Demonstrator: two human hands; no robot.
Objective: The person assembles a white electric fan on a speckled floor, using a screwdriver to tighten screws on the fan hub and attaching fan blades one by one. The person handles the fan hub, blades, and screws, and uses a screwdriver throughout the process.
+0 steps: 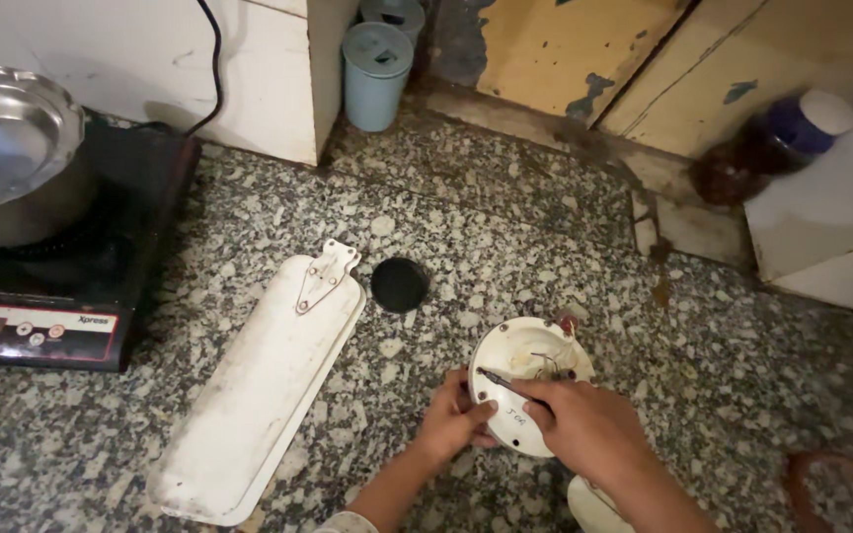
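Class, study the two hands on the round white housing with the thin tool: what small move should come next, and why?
Probably a firmer press and turn of the thin dark screwdriver. The right hand holds it with its tip at the rim of the round white housing with exposed wires, while the left hand steadies that rim on the speckled granite floor.

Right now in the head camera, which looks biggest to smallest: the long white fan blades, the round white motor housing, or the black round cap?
1. Long white fan blades
2. Round white motor housing
3. Black round cap
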